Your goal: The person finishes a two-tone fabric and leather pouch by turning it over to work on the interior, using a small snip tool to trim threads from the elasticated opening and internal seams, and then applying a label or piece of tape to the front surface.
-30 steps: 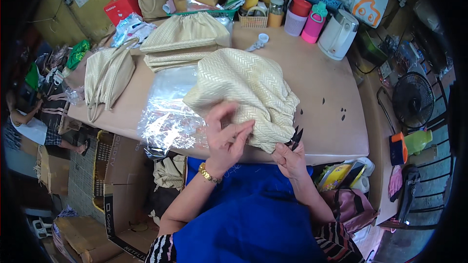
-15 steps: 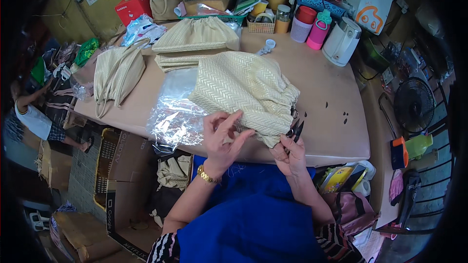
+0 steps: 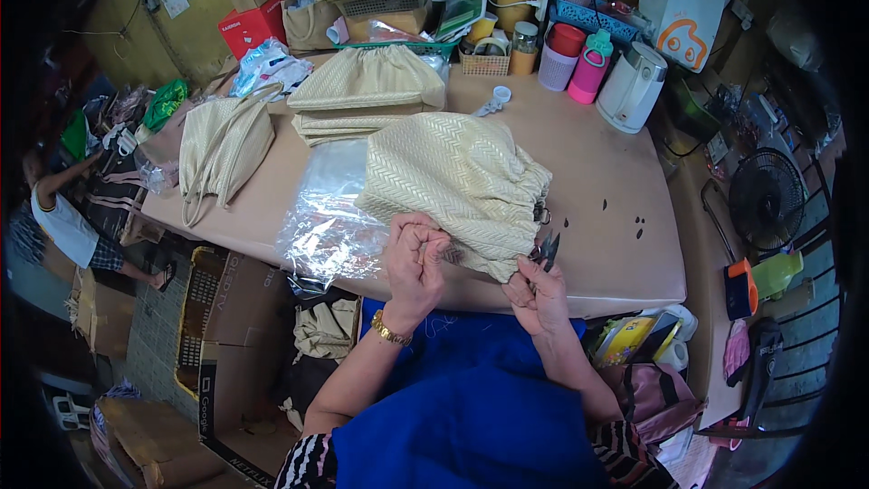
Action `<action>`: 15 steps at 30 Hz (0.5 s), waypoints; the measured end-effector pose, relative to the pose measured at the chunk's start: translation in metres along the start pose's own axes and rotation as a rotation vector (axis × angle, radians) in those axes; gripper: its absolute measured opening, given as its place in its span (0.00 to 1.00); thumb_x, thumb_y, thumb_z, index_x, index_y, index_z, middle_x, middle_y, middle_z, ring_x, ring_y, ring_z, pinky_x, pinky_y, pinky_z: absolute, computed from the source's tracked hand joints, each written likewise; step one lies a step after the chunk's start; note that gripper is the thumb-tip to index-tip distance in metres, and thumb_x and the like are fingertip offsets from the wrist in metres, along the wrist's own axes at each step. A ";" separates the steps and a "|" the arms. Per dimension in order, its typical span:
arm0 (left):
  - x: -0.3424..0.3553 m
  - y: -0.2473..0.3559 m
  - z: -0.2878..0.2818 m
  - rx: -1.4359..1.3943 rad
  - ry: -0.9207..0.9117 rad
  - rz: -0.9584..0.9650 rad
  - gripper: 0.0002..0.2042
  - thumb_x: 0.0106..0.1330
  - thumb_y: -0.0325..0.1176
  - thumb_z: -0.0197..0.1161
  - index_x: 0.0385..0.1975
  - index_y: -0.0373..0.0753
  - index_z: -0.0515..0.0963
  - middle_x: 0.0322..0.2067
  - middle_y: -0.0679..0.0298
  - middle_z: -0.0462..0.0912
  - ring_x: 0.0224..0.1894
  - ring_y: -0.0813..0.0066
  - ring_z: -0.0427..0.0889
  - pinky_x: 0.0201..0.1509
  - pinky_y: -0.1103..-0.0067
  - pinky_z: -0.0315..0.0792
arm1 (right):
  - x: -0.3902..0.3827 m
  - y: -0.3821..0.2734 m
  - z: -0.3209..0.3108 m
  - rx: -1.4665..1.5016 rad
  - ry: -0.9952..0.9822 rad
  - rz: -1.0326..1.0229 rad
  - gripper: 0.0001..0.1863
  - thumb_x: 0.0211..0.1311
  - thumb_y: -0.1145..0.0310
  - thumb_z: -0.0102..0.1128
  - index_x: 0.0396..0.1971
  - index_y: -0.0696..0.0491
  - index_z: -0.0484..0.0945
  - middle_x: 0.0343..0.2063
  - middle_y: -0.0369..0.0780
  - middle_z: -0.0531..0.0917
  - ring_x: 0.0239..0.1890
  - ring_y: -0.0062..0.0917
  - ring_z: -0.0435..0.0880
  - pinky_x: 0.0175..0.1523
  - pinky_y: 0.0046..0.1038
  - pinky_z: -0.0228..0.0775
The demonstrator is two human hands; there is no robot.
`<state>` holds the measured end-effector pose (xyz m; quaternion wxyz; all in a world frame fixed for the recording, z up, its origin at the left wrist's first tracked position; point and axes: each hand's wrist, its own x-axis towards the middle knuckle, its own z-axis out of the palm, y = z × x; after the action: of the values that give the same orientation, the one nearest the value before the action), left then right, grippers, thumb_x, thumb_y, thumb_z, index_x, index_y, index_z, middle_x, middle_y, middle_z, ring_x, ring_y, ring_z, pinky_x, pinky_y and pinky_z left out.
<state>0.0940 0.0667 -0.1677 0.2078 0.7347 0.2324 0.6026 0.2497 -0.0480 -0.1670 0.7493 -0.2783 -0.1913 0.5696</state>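
A cream woven-pattern drawstring bag (image 3: 444, 177) lies on the table in front of me, its gathered edge to the right and a metal ring showing there. My right hand (image 3: 536, 294) pinches the bag's near right corner. In the same hand are small black thread snips (image 3: 549, 250), pointed tips away from me. My left hand (image 3: 416, 263) is closed, fingers curled against the bag's near edge; whatever is between its fingertips is hidden. Clear plastic bags (image 3: 330, 217) lie to the left, partly under the cream bag.
More cream bags (image 3: 362, 81) are stacked behind, and another cream bag with straps (image 3: 224, 145) lies left. A white kettle (image 3: 632, 89), a pink bottle (image 3: 588, 72) and baskets line the back. Small dark bits (image 3: 639, 228) lie at right. Another person (image 3: 68, 226) sits far left.
My left hand's fingers, spread before, have curled closed at the bag's edge. My right hand keeps hold of the bag corner and snips. The view has shifted slightly.
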 end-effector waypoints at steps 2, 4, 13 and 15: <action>-0.003 0.001 -0.002 -0.093 -0.030 -0.113 0.04 0.62 0.26 0.62 0.29 0.35 0.75 0.33 0.57 0.75 0.36 0.66 0.76 0.38 0.75 0.72 | -0.001 0.001 -0.002 -0.024 0.045 0.008 0.02 0.66 0.74 0.56 0.35 0.54 0.73 0.14 0.29 0.68 0.09 0.12 0.55 0.19 0.20 0.49; -0.003 0.001 -0.001 -0.175 -0.057 -0.133 0.04 0.63 0.27 0.62 0.29 0.35 0.75 0.34 0.57 0.74 0.37 0.67 0.76 0.40 0.75 0.72 | -0.001 0.002 -0.011 -0.220 0.197 -0.051 0.06 0.62 0.76 0.59 0.37 0.54 0.73 0.21 0.32 0.72 0.13 0.14 0.62 0.20 0.20 0.54; 0.004 0.017 -0.008 -0.224 -0.250 -0.147 0.07 0.66 0.32 0.60 0.29 0.36 0.74 0.40 0.56 0.71 0.44 0.66 0.73 0.51 0.73 0.68 | -0.016 -0.054 0.057 -1.754 0.055 -0.901 0.19 0.48 0.75 0.68 0.43 0.51 0.79 0.37 0.42 0.73 0.33 0.31 0.79 0.37 0.29 0.68; 0.006 0.020 -0.005 -0.235 -0.256 -0.158 0.07 0.66 0.32 0.60 0.29 0.36 0.74 0.41 0.56 0.71 0.44 0.66 0.73 0.52 0.73 0.67 | -0.009 -0.062 0.070 -2.000 -0.235 -0.912 0.17 0.48 0.72 0.65 0.41 0.52 0.80 0.34 0.38 0.74 0.31 0.27 0.79 0.35 0.29 0.64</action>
<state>0.0918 0.0546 -0.1502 0.3667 0.7555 0.1892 0.5088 0.2516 -0.0547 -0.0734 0.3030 -0.6062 -0.7201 -0.1488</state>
